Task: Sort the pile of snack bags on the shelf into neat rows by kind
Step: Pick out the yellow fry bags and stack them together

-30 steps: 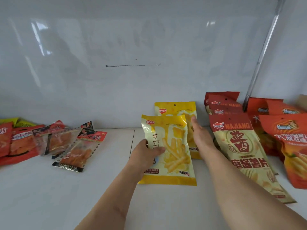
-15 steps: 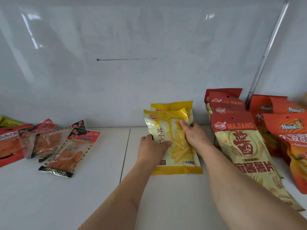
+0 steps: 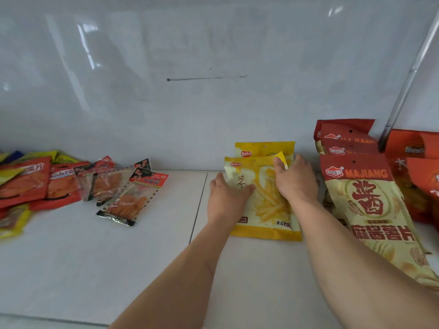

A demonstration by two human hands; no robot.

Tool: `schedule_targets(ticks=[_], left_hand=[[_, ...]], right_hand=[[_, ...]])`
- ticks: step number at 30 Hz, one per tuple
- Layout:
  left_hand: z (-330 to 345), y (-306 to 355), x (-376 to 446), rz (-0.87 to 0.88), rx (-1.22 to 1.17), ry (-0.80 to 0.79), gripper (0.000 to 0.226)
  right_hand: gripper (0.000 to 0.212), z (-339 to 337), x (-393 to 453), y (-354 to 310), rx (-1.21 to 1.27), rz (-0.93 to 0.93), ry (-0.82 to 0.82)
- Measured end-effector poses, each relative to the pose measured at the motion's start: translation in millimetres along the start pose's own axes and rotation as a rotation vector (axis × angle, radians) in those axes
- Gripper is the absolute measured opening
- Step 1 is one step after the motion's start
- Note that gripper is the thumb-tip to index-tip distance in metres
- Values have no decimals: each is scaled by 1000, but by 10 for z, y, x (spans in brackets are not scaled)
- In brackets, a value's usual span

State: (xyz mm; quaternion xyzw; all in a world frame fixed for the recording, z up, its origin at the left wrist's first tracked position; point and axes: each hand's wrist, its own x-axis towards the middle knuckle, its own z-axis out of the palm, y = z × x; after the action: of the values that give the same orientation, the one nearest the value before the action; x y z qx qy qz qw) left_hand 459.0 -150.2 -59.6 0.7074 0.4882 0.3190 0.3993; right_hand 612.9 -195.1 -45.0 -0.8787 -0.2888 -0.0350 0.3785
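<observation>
A yellow fries bag [image 3: 266, 205] lies on the white shelf [image 3: 118, 269], overlapping a second yellow fries bag [image 3: 263, 149] behind it at the back wall. My left hand [image 3: 226, 200] grips the front bag's left edge. My right hand [image 3: 295, 179] presses flat on its upper right part, thumb at the top corner. To the right stand the cream-and-red MAJIANG chip bags [image 3: 370, 210] in a row, with orange bags [image 3: 418, 176] beyond them. At the left lies an unsorted pile of red and yellow bags [image 3: 31, 184] and clear red-topped packets [image 3: 133, 198].
A white wall [image 3: 213, 91] closes the shelf at the back. A metal pole [image 3: 403, 84] slants down at the right, ending behind the chip bags. A seam [image 3: 198, 205] runs across the shelf just left of my left hand.
Both hands have pushed the front yellow bag back toward the wall onto the rear one. My right hand moved from its side to its top right corner.
</observation>
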Motion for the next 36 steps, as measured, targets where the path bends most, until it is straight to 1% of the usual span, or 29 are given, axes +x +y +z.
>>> schedule_targets(ticks=[2,5,9,13,15,17,20,23,26,29,32,36], left_hand=[[-78,-25,-59,3,70,37,79],[-215,-77,-131,10,171,126,60],[-459,-184,-201,32,241,212,44],[-852,-401,-244,30,387,297,35],[-1095,-517,-275,54,488,334,33],[-1358,-622,-314,102,594,358,33],[-1775,-770,-348,142,729,391,33],[-2220,-944,-359,155,795,416,36],[-2664,-1121,-382,183,827,430,35],[-3168,-1340,-378,175,790,463,33],[-3655,-1573,-352,173,775,502,31],[-4191,-1822,-284,163,732,494,31]], right_hand=[[64,-22,-63,-56,-108,-91,43],[55,-4,-235,-166,-186,-295,73],[40,178,-534,-348,-225,-549,32],[29,400,-781,-531,-190,-675,-64],[25,484,-912,-664,-182,-729,-69],[24,554,-1060,-837,-161,-777,-71],[26,673,-1300,-1147,-143,-852,-116],[29,818,-1574,-1502,-121,-899,-139],[28,989,-1875,-1872,-84,-902,-188],[24,1190,-2201,-2287,-80,-892,-203],[24,1392,-2497,-2684,-45,-859,-250],[25,1627,-2841,-3172,8,-819,-320]])
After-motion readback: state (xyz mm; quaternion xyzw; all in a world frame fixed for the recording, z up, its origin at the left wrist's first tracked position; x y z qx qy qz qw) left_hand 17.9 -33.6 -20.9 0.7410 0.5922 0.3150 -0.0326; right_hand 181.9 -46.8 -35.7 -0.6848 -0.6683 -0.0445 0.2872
